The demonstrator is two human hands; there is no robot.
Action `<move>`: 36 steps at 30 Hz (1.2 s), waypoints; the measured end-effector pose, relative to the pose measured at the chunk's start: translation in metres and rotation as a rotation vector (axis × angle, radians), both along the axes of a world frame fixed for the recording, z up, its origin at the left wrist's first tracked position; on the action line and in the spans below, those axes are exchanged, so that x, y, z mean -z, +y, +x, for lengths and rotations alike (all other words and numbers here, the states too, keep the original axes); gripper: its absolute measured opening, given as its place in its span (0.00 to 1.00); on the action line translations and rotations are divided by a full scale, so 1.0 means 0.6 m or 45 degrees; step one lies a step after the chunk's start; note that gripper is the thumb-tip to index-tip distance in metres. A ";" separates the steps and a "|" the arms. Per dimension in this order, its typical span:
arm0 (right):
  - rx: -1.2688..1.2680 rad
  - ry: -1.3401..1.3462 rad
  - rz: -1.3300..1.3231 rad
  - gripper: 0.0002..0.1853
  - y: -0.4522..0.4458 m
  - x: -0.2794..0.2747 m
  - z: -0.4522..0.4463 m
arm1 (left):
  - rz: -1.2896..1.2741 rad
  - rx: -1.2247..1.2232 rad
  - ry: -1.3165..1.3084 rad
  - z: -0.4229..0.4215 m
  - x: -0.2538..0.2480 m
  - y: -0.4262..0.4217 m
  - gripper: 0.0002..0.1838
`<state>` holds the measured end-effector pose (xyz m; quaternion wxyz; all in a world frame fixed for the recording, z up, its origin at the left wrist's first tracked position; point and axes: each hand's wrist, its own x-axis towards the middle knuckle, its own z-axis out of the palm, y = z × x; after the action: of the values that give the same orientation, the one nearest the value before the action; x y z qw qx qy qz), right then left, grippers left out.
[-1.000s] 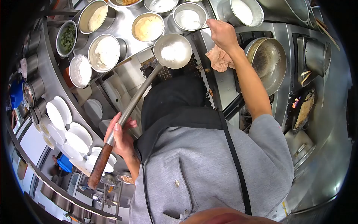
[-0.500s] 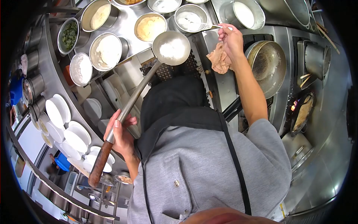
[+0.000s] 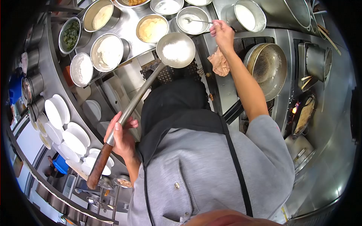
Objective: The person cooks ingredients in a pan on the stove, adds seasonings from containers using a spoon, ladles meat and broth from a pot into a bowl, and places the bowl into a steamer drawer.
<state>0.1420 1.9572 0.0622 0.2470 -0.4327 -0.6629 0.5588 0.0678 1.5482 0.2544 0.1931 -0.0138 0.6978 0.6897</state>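
My left hand (image 3: 122, 137) is wrapped round the metal shaft of a long-handled ladle (image 3: 145, 86), just above its brown wooden grip. The ladle's round bowl points away from me, below the row of containers. A bright white patch lies in that bowl; whether it is glare or contents I cannot tell. My right hand (image 3: 223, 34) pinches the end of a thin metal spoon (image 3: 200, 21). The spoon's tip is inside a steel bowl (image 3: 184, 29) of white contents. A crumpled light-brown cloth (image 3: 219, 63) lies below my right hand on the stove's edge.
Several steel containers line the counter, among them a tub of pale yellow paste (image 3: 152, 29) and one of chopped greens (image 3: 70, 35). On the right sit a worn pan (image 3: 269, 69) and a smaller pan (image 3: 303, 116) over a flame. White plates (image 3: 75, 139) stand at left.
My right hand has moved left and slightly forward, bringing the spoon's tip further left in the bowl. The ladle has shifted slightly right at its bowl, still in my left hand.
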 end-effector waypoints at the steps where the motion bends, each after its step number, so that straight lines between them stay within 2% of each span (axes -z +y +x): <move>1: 0.003 0.004 -0.003 0.11 -0.007 0.000 -0.002 | -0.015 -0.006 0.005 0.001 0.000 -0.002 0.24; 3: -0.012 0.023 -0.234 0.10 -0.023 0.000 -0.001 | -0.026 -0.013 0.009 0.005 0.001 -0.004 0.24; 5: 0.021 0.073 -0.312 0.09 -0.027 -0.004 0.006 | -0.034 -0.029 0.002 0.010 0.001 -0.007 0.24; 7: 0.119 0.251 -0.547 0.09 -0.022 -0.020 0.021 | -0.036 -0.033 -0.001 0.011 0.002 -0.006 0.24; 9: 0.147 0.242 -0.555 0.10 -0.012 -0.038 0.037 | -0.035 -0.045 -0.003 0.010 0.004 -0.004 0.24; 13: 0.131 0.376 -0.600 0.10 -0.021 -0.139 0.068 | 0.008 -0.019 -0.002 0.004 0.010 0.005 0.24; 17: -0.069 0.391 -0.418 0.11 -0.046 -0.203 0.058 | 0.039 0.001 -0.007 0.000 0.011 0.013 0.23; 19: -0.126 0.229 -0.043 0.12 -0.063 -0.209 0.024 | 0.039 0.001 0.004 0.000 0.007 0.008 0.23; 21: -0.269 0.260 -0.015 0.12 -0.067 -0.173 -0.024 | 0.040 -0.015 -0.005 0.006 0.004 -0.007 0.23; 23: -0.420 0.141 0.050 0.12 -0.079 -0.124 -0.078 | 0.037 -0.036 0.013 0.013 0.003 -0.032 0.23; 27: -0.722 0.109 0.534 0.10 -0.106 -0.038 -0.140 | -0.046 -0.158 0.031 0.033 -0.007 -0.072 0.24; 31: -0.776 -0.002 0.564 0.09 -0.126 -0.023 -0.130 | -0.115 -0.294 0.031 0.048 -0.005 -0.104 0.24; 34: -0.656 0.027 0.373 0.10 -0.140 -0.034 -0.120 | -0.143 -0.362 0.037 0.049 -0.004 -0.110 0.24; 36: -0.662 -0.034 0.409 0.10 -0.132 -0.026 -0.122 | -0.143 -0.386 0.058 0.049 0.001 -0.116 0.24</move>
<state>0.0690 1.8783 0.0780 0.1523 -0.2112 -0.8345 0.4856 0.0973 1.4788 0.2537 0.0700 -0.1140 0.7293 0.6710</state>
